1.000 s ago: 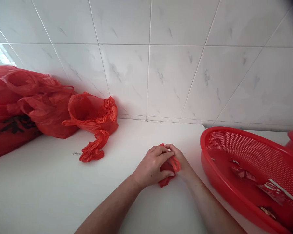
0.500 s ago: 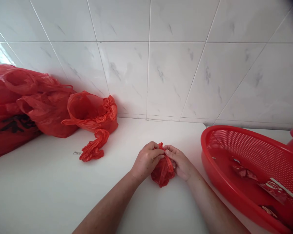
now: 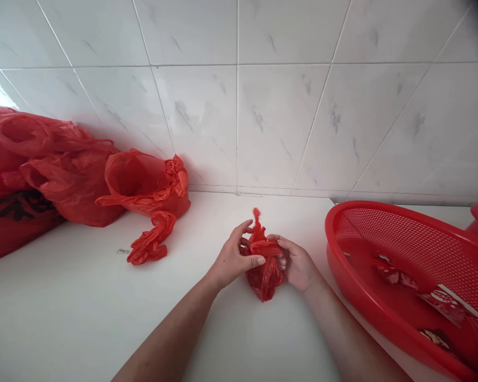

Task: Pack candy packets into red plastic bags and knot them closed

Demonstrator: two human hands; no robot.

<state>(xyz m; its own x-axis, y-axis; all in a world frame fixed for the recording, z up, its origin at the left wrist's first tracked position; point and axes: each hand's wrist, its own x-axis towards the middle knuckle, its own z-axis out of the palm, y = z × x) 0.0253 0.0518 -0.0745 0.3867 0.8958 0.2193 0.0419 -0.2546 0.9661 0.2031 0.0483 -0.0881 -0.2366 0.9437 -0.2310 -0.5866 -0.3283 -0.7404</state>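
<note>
A small red plastic bag [image 3: 266, 278], bunched and knotted at the top, stands on the white table between my hands. My left hand [image 3: 236, 254] is at its left side, thumb stretched across the front of the bag and fingers spread apart. On the other side, my right hand [image 3: 298, 262] has its fingers curled against the bag's upper part, partly hidden behind it. A twisted end of the bag sticks up above the knot. What the bag contains cannot be made out.
A large red plastic basket [image 3: 332, 249] on the right holds several small packets [image 3: 442, 305]. Left of my hands lies a crumpled red bag [image 3: 149, 246]. Behind it stands an open red bag [image 3: 155, 204], beside fuller red bags [image 3: 83, 191] along the tiled wall [image 3: 282, 127].
My left hand has gone from pinching the bag's top to spread fingers at its side. The bag's twisted end now stands up above the knot. The view has shifted slightly.
</note>
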